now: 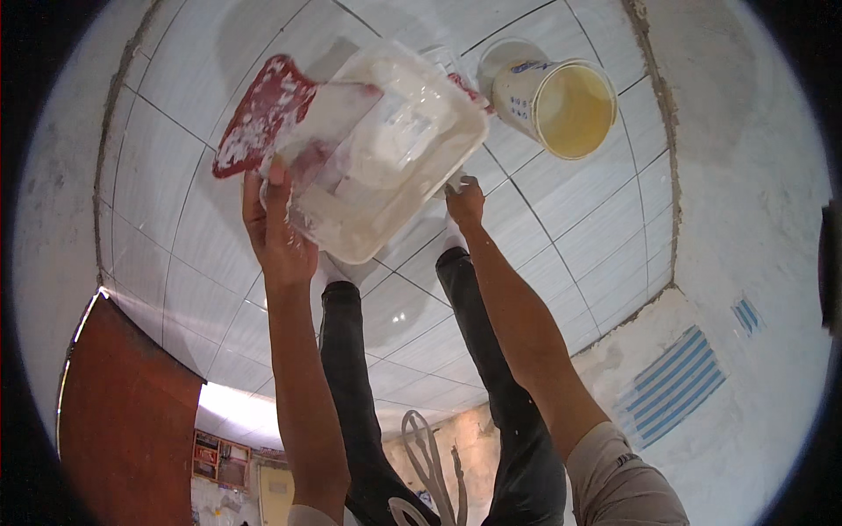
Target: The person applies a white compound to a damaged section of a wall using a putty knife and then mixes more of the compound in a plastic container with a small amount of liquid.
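A white plastic tub (412,188), see-through at its left side and smeared with wet white stuff, is tilted in front of me. My left hand (285,223) is closed on its near left edge, thumb up. Beside that hand a red, flat, uneven-edged piece (267,114) spattered with white sticks out past the tub; what it is I cannot tell. More red shows dimly through the tub wall. My right hand (465,202), lower down by the tub's right edge, has its fingers curled around something whitish, mostly hidden.
A white bucket (517,96) with a yellowish inside lies tipped at the far right on the pale tiled floor (561,210). Rough walls close in on both sides. A reddish-brown door panel (132,412) stands at the near left, and a blue-striped patch (671,386) is at the right.
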The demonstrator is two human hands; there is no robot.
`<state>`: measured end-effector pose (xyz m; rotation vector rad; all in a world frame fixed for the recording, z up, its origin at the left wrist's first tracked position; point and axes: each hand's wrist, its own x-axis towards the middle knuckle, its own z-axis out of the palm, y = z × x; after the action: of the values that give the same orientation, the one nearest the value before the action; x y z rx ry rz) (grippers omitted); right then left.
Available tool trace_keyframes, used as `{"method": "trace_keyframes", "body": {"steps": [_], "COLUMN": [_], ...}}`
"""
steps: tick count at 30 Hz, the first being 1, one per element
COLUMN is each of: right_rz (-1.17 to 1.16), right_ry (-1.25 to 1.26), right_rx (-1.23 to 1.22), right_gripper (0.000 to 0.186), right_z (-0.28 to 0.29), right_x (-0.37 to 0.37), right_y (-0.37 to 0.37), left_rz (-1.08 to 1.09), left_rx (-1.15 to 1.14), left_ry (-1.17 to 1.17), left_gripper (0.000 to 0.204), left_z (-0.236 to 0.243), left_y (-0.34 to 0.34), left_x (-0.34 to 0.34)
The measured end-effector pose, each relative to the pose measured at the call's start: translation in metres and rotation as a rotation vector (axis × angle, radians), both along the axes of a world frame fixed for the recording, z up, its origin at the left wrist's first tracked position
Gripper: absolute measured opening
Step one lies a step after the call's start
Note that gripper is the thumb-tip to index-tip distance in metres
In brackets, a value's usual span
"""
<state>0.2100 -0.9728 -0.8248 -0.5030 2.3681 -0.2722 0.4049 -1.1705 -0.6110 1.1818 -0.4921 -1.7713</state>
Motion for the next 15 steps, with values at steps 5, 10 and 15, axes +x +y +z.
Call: {"method": "trace_keyframes", "body": {"steps": [5,10,15], "right_rz": [0.053,-0.141,-0.440], "right_ry": [-0.055,-0.072,-0.207], "right_rx": [0.045,-0.177,-0.587], "right_gripper": [0.030,0.017,0.015], "right_z": [-0.012,0.044,0.130], "right_x": [-0.028,-0.020,-0.068], "right_y": [0.007,-0.005,-0.017], "left_rz": [0.000,-0.124,-0.197], "left_rx": [-0.004,-0.035,-0.157], "left_ry": [-0.071,-0.112,-0.299], "left_gripper": [0.015,0.009,0.012], "left_z": [-0.007,0.007,0.011], "left_y": [0.005,-0.005,-0.009], "left_x": [-0.021,-0.011,-0.036]}}
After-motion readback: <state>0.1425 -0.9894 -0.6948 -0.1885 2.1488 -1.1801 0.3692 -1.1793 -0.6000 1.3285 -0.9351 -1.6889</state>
